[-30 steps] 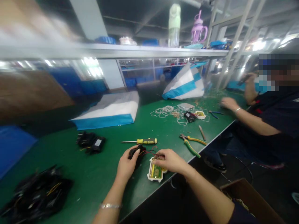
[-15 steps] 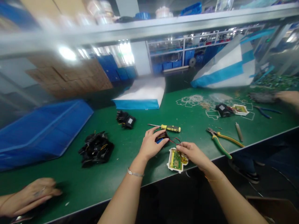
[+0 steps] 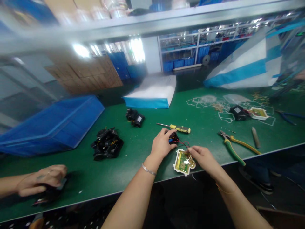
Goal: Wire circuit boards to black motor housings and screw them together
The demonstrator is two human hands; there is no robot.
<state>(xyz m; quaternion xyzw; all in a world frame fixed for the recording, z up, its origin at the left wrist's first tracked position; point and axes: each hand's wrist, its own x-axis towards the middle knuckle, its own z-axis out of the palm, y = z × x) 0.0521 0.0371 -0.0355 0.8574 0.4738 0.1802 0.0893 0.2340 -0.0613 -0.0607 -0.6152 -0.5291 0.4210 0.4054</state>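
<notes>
My left hand [image 3: 164, 142] is closed around a small black housing [image 3: 174, 137] with a blue part inside, resting on the green bench. Thin red and dark wires [image 3: 183, 143] run from it towards my right hand [image 3: 199, 155], whose thumb and fingers pinch them. These wires lead to a circuit board in a white frame [image 3: 183, 163], coated in a glossy yellowish layer, lying near the bench's front edge. Just beyond my left hand lies a yellow and grey screwdriver [image 3: 179, 128]. Green and yellow handled cutters [image 3: 232, 144] lie open to the right.
Black housings [image 3: 107, 143] are heaped at left, and a pair [image 3: 135, 117] lies farther back. A blue bin [image 3: 52, 124] stands far left. Another person's hand [image 3: 49, 179] holds a dark object at lower left. A white and blue box [image 3: 150, 92] stands behind; wired parts [image 3: 258, 113] lie right.
The view has shifted, so the bench things appear farther right. My left hand has rolled over the black housing, showing more of it. The other person's hand at left has lifted slightly.
</notes>
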